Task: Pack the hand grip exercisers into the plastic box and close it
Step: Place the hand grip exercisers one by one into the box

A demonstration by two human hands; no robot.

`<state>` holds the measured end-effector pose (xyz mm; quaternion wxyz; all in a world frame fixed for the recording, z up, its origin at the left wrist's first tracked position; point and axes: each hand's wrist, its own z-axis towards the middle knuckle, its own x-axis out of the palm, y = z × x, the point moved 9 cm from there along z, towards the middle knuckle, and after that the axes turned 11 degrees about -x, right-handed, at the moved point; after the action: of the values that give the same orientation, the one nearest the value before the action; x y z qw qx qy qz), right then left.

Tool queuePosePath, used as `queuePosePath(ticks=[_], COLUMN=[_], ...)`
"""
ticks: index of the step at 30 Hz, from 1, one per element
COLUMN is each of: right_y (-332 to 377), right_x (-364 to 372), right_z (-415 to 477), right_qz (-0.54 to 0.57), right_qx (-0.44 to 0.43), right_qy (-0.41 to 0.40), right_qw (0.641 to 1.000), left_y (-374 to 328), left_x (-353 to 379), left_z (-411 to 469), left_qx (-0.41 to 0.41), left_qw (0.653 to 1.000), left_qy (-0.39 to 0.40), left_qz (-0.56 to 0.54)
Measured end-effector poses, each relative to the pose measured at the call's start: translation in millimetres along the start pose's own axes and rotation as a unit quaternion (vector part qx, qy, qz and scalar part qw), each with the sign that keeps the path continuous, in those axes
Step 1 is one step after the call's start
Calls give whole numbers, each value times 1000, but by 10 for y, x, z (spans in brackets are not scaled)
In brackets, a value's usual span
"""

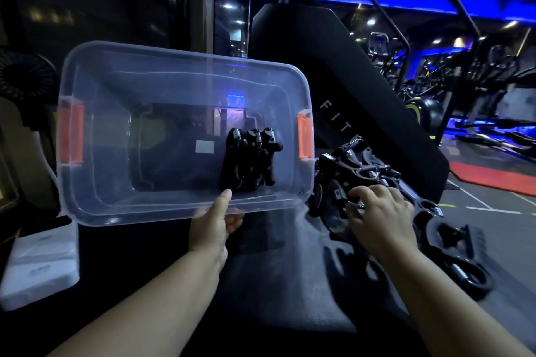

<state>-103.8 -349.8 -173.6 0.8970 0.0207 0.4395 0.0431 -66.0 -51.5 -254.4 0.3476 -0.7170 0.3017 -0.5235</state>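
Observation:
A clear plastic box (95, 188) with orange side latches (305, 139) stands open at centre left. A few black hand grip exercisers (249, 159) with steel springs lie inside, near its right end. My left hand (216, 226) grips the box's near rim, thumb over the edge and fingers underneath. Right of the box lies a pile of black exercisers (356, 168). My right hand (377, 211) is on that pile, fingers curled round one exerciser beside a spring. More exercisers (452, 243) lie spread to the right.
A white lid-like object (37, 264) lies at the lower left. A black padded gym machine (333, 66) rises just behind the pile. A dark fan (26, 72) is at the far left. Gym equipment fills the blue-lit background on the right.

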Motion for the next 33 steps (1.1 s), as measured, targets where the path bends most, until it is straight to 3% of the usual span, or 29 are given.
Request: queuePosePath(ticks=[9, 14, 33], right_y=[-524, -520, -393], right_x=[232, 331, 286], right_z=[-204, -262, -275], right_qz=[-64, -75, -68], right_qx=[115, 97, 63], right_qy=[117, 154, 111], right_qw=[984, 980, 990], left_y=[0, 21, 17], left_x=[22, 3, 7], left_z=[-17, 0, 0], left_qx=[4, 2, 9], left_qw=[1000, 1000, 1000], left_qy=[-1, 2, -2], left_qz=[11, 20, 21])
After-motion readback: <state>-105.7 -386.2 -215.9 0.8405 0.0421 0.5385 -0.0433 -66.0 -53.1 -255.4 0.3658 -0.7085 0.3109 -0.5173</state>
